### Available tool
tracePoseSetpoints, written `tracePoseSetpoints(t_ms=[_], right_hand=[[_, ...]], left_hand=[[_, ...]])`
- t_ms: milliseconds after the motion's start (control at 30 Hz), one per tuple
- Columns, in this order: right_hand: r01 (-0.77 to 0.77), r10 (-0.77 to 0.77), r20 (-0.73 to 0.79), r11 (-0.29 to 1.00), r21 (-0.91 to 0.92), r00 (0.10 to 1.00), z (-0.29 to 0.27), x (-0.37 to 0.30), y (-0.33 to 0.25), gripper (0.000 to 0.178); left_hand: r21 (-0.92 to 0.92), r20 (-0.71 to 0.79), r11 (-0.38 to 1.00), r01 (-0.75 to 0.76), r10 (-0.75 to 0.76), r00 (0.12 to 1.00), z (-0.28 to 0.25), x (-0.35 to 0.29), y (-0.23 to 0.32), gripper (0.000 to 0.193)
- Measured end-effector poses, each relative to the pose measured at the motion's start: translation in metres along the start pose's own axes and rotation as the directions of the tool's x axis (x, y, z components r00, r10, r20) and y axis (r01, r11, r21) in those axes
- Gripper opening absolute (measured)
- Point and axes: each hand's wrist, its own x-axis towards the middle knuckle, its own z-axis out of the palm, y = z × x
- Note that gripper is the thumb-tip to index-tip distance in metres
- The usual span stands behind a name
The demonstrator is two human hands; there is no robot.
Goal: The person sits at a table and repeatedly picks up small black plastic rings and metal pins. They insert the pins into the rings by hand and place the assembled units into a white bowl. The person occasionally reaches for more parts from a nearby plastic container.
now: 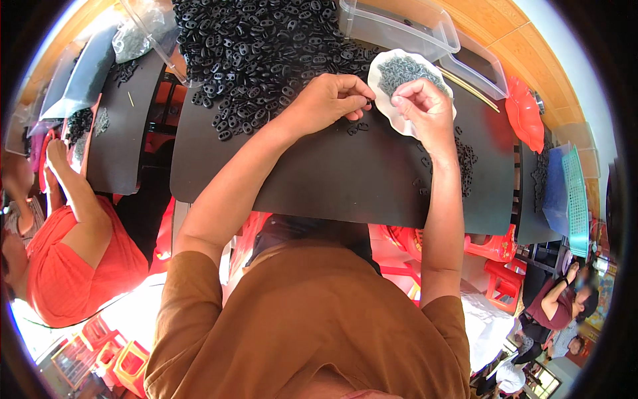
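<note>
To your left, a heap of black two-holed pieces (259,60) spreads over the dark surface (319,183). At its right, your left hand (322,103) has its fingers pinched on a small black piece (368,104), held at the tips just beside the scalloped white dish (395,120). Your right hand (430,116) is over that dish and its small grey pieces (402,68), fingers curled inward; you cannot tell whether they grip one. Farther right lie loose black bits (467,166).
</note>
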Motion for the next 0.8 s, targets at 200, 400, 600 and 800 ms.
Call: tracePoseSetpoints(t_ms=[200,400,600,800], right_hand=[[0.008,-0.008,0.086,1.0,-0.002,0.996,0.02,-0.005,-0.006,0.007],[-0.109,0.102,0.045,0.971,0.214,0.994,0.018,-0.006,-0.009,0.007],[-0.071,0.051,0.07,0.941,0.332,0.996,0.014,-0.004,0.004,0.01],[-0.097,0.078,0.098,0.974,0.203,0.992,0.015,-0.004,-0.001,0.009]], left_hand=[[-0.057,-0.079,0.997,-0.059,0.054,0.995,0.005,0.0,-0.003,0.018],[-0.055,-0.132,0.995,-0.083,0.075,0.988,0.004,0.002,-0.003,0.014],[0.039,-0.157,0.983,-0.178,0.182,0.971,0.006,0.002,-0.006,0.018],[0.21,-0.191,0.963,-0.17,0.211,0.959,0.009,-0.002,0.006,0.023]])
